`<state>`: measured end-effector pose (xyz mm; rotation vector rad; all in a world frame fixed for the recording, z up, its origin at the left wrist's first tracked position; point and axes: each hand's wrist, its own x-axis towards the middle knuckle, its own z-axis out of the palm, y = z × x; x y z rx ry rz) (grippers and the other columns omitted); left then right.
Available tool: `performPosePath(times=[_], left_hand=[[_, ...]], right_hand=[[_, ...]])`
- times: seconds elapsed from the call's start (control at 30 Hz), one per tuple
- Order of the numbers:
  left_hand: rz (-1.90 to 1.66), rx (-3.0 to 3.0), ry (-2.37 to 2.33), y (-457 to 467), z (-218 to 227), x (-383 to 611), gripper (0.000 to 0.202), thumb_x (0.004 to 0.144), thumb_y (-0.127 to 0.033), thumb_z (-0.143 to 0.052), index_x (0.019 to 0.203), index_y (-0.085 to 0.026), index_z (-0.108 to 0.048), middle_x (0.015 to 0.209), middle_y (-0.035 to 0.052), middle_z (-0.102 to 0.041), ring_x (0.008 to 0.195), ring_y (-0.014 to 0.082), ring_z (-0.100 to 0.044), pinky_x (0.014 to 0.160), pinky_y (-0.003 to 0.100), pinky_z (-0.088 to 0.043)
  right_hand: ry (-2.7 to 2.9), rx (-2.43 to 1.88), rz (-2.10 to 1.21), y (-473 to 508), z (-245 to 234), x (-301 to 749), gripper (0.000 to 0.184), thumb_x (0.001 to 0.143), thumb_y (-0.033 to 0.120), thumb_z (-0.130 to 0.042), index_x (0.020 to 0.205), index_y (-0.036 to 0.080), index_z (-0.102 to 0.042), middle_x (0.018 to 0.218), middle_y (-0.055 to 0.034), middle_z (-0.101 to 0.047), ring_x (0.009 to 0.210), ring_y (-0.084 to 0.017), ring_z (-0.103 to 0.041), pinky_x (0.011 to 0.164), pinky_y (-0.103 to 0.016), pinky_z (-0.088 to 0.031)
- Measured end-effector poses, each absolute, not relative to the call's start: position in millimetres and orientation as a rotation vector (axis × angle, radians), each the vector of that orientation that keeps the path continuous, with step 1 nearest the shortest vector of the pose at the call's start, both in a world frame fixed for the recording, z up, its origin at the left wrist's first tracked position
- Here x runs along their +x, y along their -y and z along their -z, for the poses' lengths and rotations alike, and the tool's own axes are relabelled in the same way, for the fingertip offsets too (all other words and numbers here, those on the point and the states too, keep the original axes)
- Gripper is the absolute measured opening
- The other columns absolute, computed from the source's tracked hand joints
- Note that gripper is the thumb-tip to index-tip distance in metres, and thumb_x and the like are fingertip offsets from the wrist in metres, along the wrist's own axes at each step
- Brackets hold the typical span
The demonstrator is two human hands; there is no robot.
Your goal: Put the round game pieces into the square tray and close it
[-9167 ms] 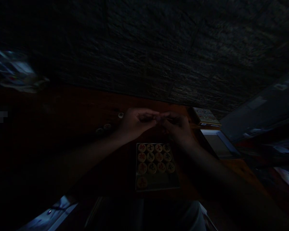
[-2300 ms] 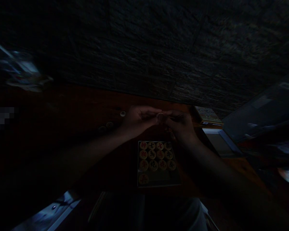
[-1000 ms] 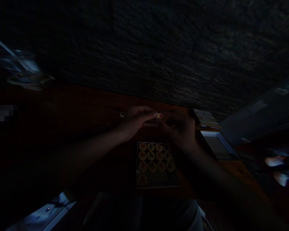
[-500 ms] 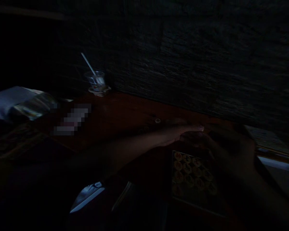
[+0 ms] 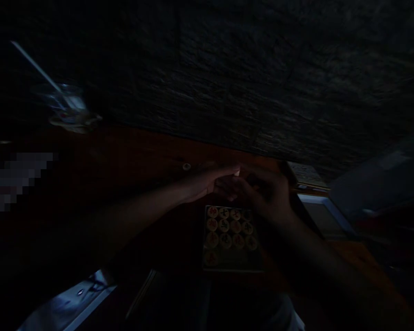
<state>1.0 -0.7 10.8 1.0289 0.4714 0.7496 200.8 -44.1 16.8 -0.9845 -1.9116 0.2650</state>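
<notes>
The light is very dim. My left hand is cupped with curled fingers above the wooden table, its thumb stretched towards my right hand. The right fingers are bent in and meet the left fingertips. A small pale spot shows where the hands meet; I cannot tell whether it is a piece or a fingertip. Just below the hands lies a shallow square box with rows of round Chinese chess pieces, marked in red and dark characters. One loose chess piece lies left of my left hand.
A clear cup with a straw stands at the back left. Behind the table rises a rough brick wall. At the right lie a patterned box and a pale-rimmed tray. A bright, glossy item is at the lower left.
The view has turned to the right, so the cup, hands and box appear further left. Both hands stay together above the box. The chess pieces look sharper.
</notes>
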Motion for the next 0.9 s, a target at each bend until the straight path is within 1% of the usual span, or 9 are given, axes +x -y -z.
performPosePath(times=[0.07, 0.17, 0.23, 0.37, 0.47, 0.6, 0.7, 0.8, 0.9], left_hand=[[-0.76, 1.034, -0.495, 1.7, -11.5, -0.1, 0.043, 0.076, -0.05, -0.092, 0.085, -0.011, -0.076, 0.077, 0.0099, -0.079, 0.067, 0.0211, -0.077, 0.064, 0.032, -0.064], [-0.78, 1.101, -0.504, 1.7, -12.1, -0.7, 0.04, 0.078, -0.046, -0.092, 0.084, -0.009, -0.077, 0.078, 0.0115, -0.079, 0.068, 0.0205, -0.077, 0.065, 0.031, -0.063], [-0.788, 1.131, -0.502, 1.0, -11.8, -0.6, 0.04, 0.078, -0.045, -0.092, 0.085, -0.008, -0.078, 0.08, 0.0127, -0.08, 0.068, 0.0203, -0.077, 0.065, 0.031, -0.063], [-0.761, 1.099, -0.498, -0.1, -10.4, -0.5, 0.044, 0.075, -0.048, -0.093, 0.084, -0.008, -0.077, 0.079, 0.0129, -0.08, 0.069, 0.0224, -0.078, 0.067, 0.034, -0.064], [-0.763, 1.074, -0.489, 0.4, -10.4, -0.7, 0.046, 0.074, -0.051, -0.092, 0.085, -0.01, -0.075, 0.077, 0.0119, -0.079, 0.069, 0.0231, -0.078, 0.067, 0.035, -0.064], [-0.773, 1.137, -0.501, 0.6, -10.9, -0.9, 0.04, 0.077, -0.042, -0.092, 0.088, -0.007, -0.077, 0.079, 0.0113, -0.078, 0.069, 0.0199, -0.077, 0.068, 0.032, -0.064], [-0.768, 1.149, -0.495, 0.0, -10.0, -1.2, 0.036, 0.077, -0.038, -0.092, 0.092, -0.008, -0.078, 0.083, 0.0113, -0.079, 0.071, 0.0189, -0.077, 0.07, 0.031, -0.064], [-0.759, 1.128, -0.485, -0.5, -8.3, -1.3, 0.038, 0.079, -0.043, -0.09, 0.09, -0.009, -0.078, 0.084, 0.0118, -0.08, 0.073, 0.0206, -0.077, 0.071, 0.034, -0.064], [-0.76, 1.109, -0.473, -1.1, -7.4, -1.1, 0.038, 0.08, -0.045, -0.09, 0.089, -0.01, -0.078, 0.083, 0.0113, -0.08, 0.074, 0.0209, -0.078, 0.071, 0.035, -0.065]], right_hand=[[1.909, -0.998, -0.317, 43.5, -16.6, 199.6, 0.032, 0.094, 0.03, -0.076, 0.124, 0.023, -0.081, 0.086, -0.0009, -0.082, 0.059, -0.012, -0.065, 0.055, -0.024, -0.051], [1.867, -1.018, -0.409, 42.9, -16.2, 197.6, 0.036, 0.093, 0.033, -0.076, 0.128, 0.023, -0.08, 0.076, 0.0003, -0.078, 0.054, -0.012, -0.06, 0.049, -0.024, -0.047], [1.847, -1.037, -0.439, 42.8, -16.1, 197.0, 0.037, 0.091, 0.034, -0.078, 0.126, 0.023, -0.08, 0.075, -0.0003, -0.078, 0.054, -0.013, -0.061, 0.049, -0.025, -0.047], [1.845, -1.02, -0.413, 42.5, -15.7, 197.8, 0.033, 0.089, 0.032, -0.08, 0.121, 0.023, -0.082, 0.087, -0.0033, -0.082, 0.06, -0.014, -0.065, 0.054, -0.026, -0.051], [1.859, -0.983, -0.399, 41.8, -15.1, 198.1, 0.03, 0.088, 0.03, -0.08, 0.118, 0.024, -0.083, 0.09, -0.0028, -0.083, 0.062, -0.013, -0.065, 0.055, -0.026, -0.051], [1.854, -0.959, -0.435, 40.8, -13.9, 197.8, 0.035, 0.088, 0.026, -0.08, 0.123, 0.024, -0.081, 0.089, -0.0011, -0.082, 0.059, -0.012, -0.064, 0.054, -0.024, -0.05], [1.878, -0.946, -0.399, 40.9, -13.4, 198.9, 0.035, 0.089, 0.025, -0.08, 0.124, 0.026, -0.081, 0.096, -0.0028, -0.083, 0.063, -0.012, -0.065, 0.058, -0.026, -0.053], [1.891, -0.929, -0.346, 41.0, -13.1, 200.7, 0.033, 0.09, 0.026, -0.081, 0.123, 0.03, -0.082, 0.104, -0.0039, -0.083, 0.069, -0.015, -0.068, 0.064, -0.029, -0.056], [1.889, -0.914, -0.332, 40.6, -12.9, 201.9, 0.035, 0.09, 0.025, -0.081, 0.125, 0.032, -0.081, 0.105, -0.0033, -0.084, 0.068, -0.014, -0.068, 0.064, -0.029, -0.057]])
